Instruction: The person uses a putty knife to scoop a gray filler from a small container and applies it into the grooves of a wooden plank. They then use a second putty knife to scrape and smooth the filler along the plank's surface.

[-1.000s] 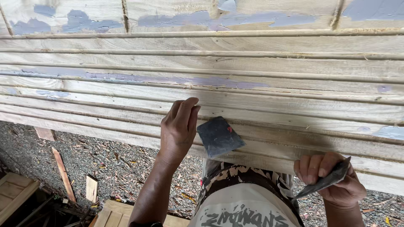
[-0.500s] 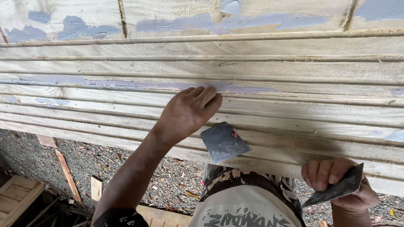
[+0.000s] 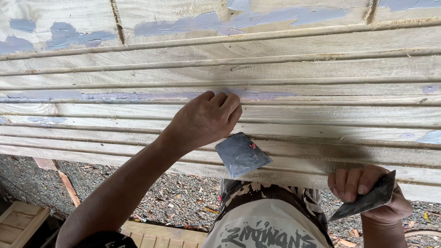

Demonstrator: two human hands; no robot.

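Since the earlier frames the left hand (image 3: pixel 206 120) has climbed from the lower boards to a higher seam and now sits near the middle of the frame, while the right hand (image 3: pixel 367 193) has stayed low at the lower right.

Left fingers are curled, fingertips pressed against the lilac filler line (image 3: pixel 138 96) on the plank wall (image 3: pixel 321 69); a flat grey scraper blade (image 3: pixel 240 155) hangs below the palm, its upper corner hidden behind the hand (whether it is pinched or just tucked there, I cannot tell). It looks thin, light and stiff, smeared with putty and so likely slick; the cleaner top edge near the red mark seems the sensible place to grip.

Right fingers are closed round a second dark putty knife (image 3: pixel 367 202), blade slanting down-left, held apart from the wall.

Below, a gravel ground (image 3: pixel 174 193) shows at lower centre, with wooden slats (image 3: pixel 18 222) at the lower left.
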